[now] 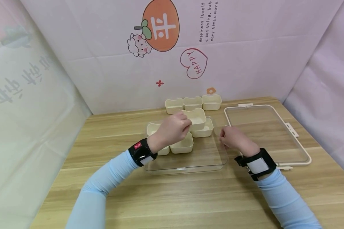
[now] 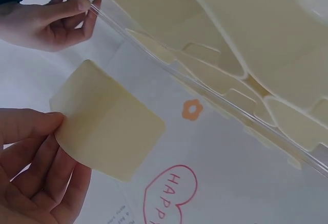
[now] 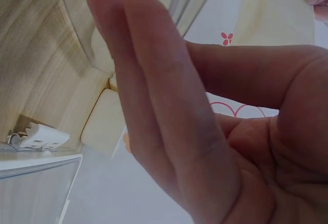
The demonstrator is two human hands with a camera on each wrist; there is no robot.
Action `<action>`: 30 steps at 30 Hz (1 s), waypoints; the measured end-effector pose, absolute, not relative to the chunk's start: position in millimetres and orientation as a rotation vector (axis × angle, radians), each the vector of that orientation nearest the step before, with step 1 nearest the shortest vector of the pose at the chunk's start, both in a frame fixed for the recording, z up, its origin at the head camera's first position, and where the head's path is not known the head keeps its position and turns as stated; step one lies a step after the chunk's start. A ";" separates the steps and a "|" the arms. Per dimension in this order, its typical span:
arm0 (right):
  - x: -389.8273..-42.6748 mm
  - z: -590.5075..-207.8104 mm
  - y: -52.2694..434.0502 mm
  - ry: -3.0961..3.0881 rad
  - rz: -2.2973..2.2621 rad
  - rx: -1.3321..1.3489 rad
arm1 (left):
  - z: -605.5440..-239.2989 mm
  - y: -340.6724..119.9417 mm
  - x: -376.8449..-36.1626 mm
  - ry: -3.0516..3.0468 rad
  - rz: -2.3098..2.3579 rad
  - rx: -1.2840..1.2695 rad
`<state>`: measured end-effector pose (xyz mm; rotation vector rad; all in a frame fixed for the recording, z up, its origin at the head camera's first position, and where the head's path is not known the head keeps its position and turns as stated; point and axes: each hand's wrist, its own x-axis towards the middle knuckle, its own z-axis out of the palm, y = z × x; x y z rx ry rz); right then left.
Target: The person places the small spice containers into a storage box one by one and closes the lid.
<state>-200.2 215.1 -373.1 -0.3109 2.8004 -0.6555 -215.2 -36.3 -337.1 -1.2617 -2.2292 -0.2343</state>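
Cream bin (image 1: 196, 117), small & open-topped, was aloft over rear part of clear tray (image 1: 203, 156); it lay betw. the two hands, just R of L hand (image 1: 173, 127) and further off from R hand (image 1: 236, 138); in head view it overlapped the rear R one of the bins in tray (image 1: 182, 147); couldn't tell from that angle whether the two touched.

L hand: fingers curled, nearly closed, thumb vs. fingers pinching one end of cream bin; L wrist view confirmed grasp, w/ bin's far end sticking out free of the fingers. R hand: thumb & fingertips brought tog., pinching R rim of clear tray; L wrist view showed the thin clear edge running betw. them; in R wrist view the nearest fingers were approx. straight & side by side, thumb partly hidden behind.

Surroundings: at least 4 bins stood in tray, toward its rear & L side, one partly hidden by L wrist; front R floor of tray bare; row of 3 bins (image 1: 192, 103) stood on table (image 1: 160, 203) behind tray, close to printed cloth (image 1: 103, 76); clear lid w/ white frame (image 1: 266, 130) lay flat on table R of tray, clips at its edges; black strap on each wrist, lt. blue sleeves.
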 end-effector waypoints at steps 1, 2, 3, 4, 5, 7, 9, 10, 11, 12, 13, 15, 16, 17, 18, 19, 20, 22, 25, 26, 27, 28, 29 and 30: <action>-200.1 -372.7 215.4 2.799 -0.656 -0.305 | -337.0 -34.8 -214.0 -2.225 -0.230 -1.269; -199.6 -372.1 215.6 2.800 -0.654 -0.305 | -336.8 -33.1 -212.8 -2.223 -0.227 -1.279; -199.4 -371.5 215.7 2.801 -0.651 -0.301 | -337.0 -31.6 -211.7 -2.221 -0.224 -1.289; -199.0 -370.9 215.6 2.799 -0.651 -0.298 | -337.7 -30.0 -211.1 -2.222 -0.217 -1.299; -199.1 -370.7 215.7 2.798 -0.652 -0.293 | -337.9 -28.6 -210.0 -2.222 -0.213 -1.309; -199.0 -370.0 215.4 2.800 -0.656 -0.296 | -338.5 -25.8 -208.0 -2.222 -0.211 -1.324; -199.2 -369.7 215.1 2.807 -0.654 -0.296 | -339.3 -22.9 -206.1 -2.219 -0.202 -1.330; -199.6 -370.1 215.2 2.810 -0.654 -0.297 | -339.8 -21.4 -205.2 -2.218 -0.192 -1.331; -199.9 -370.5 215.3 2.815 -0.650 -0.299 | -340.2 -19.8 -204.4 -2.216 -0.188 -1.335; -200.2 -370.8 215.4 2.820 -0.645 -0.301 | -340.7 -18.1 -203.6 -2.212 -0.184 -1.342; -200.5 -371.1 215.5 2.827 -0.637 -0.303 | -341.1 -16.4 -202.9 -2.208 -0.182 -1.351; -201.1 -372.0 216.2 2.839 -0.627 -0.307 | -342.2 -12.9 -201.7 -2.203 -0.183 -1.378; -201.3 -372.4 216.5 2.842 -0.624 -0.310 | -342.8 -11.3 -200.9 -2.204 -0.185 -1.391; -201.3 -372.5 216.6 2.844 -0.623 -0.313 | -343.5 -9.9 -200.2 -2.204 -0.187 -1.405; -201.4 -372.6 216.9 2.847 -0.624 -0.315 | -344.1 -8.4 -199.5 -2.206 -0.186 -1.415; -201.3 -372.5 216.9 2.847 -0.629 -0.317 | -344.9 -7.0 -198.9 -2.210 -0.182 -1.421; -201.4 -372.6 217.1 2.847 -0.635 -0.318 | -345.7 -5.6 -198.3 -2.217 -0.175 -1.425; -201.5 -372.8 217.3 2.847 -0.645 -0.317 | -347.1 -3.0 -197.0 -2.228 -0.166 -1.428; -202.0 -373.3 217.4 2.842 -0.660 -0.309 | -348.9 0.2 -195.3 -2.243 -0.162 -1.431; -202.1 -373.4 217.4 2.839 -0.663 -0.309 | -349.6 1.1 -194.9 -2.250 -0.164 -1.433; -202.2 -373.5 217.4 2.835 -0.668 -0.308 | -350.1 1.8 -194.4 -2.255 -0.166 -1.434; -202.2 -373.5 217.1 2.830 -0.673 -0.309 | -351.0 2.4 -194.1 -2.260 -0.164 -1.436; -202.3 -373.7 217.0 2.826 -0.676 -0.311 | -351.9 2.9 -193.8 -2.268 -0.158 -1.436; -202.3 -373.7 216.9 2.826 -0.675 -0.318 | -353.0 3.4 -193.7 -2.277 -0.151 -1.434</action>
